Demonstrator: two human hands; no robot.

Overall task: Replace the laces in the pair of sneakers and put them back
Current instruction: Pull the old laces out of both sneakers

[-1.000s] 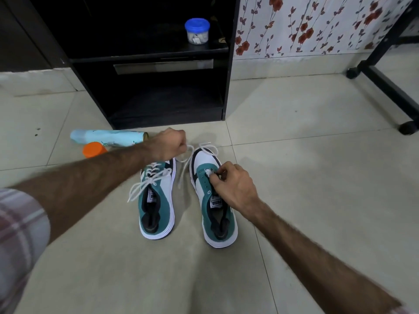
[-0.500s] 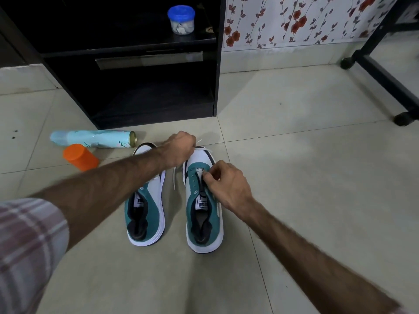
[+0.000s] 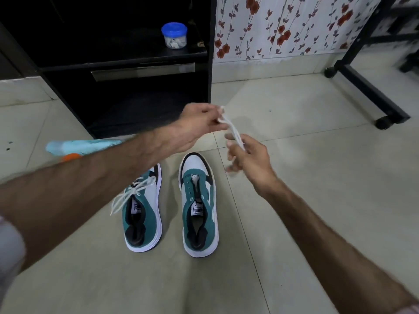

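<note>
Two teal-and-white sneakers stand side by side on the tiled floor. The left sneaker [image 3: 145, 214] has a white lace loosely threaded, its ends trailing to the left. The right sneaker [image 3: 199, 209] shows bare eyelets with no lace in them. Above the right sneaker's toe, a bunched white lace [image 3: 231, 129] stretches between both hands. My left hand [image 3: 199, 124] pinches its upper end. My right hand [image 3: 247, 155] holds the lower end in curled fingers. Both hands are raised off the shoes.
A black shelf unit [image 3: 127, 91] stands behind the shoes, with a blue-lidded jar [image 3: 174, 35] on its shelf. A light blue spray can [image 3: 84, 146] and its orange cap [image 3: 71, 157] lie at the left. A black wheeled frame [image 3: 371, 91] stands at the right.
The lace has come out of the right sneaker. Both hands have lifted from the shoe and moved up and right, holding the freed lace between them.
</note>
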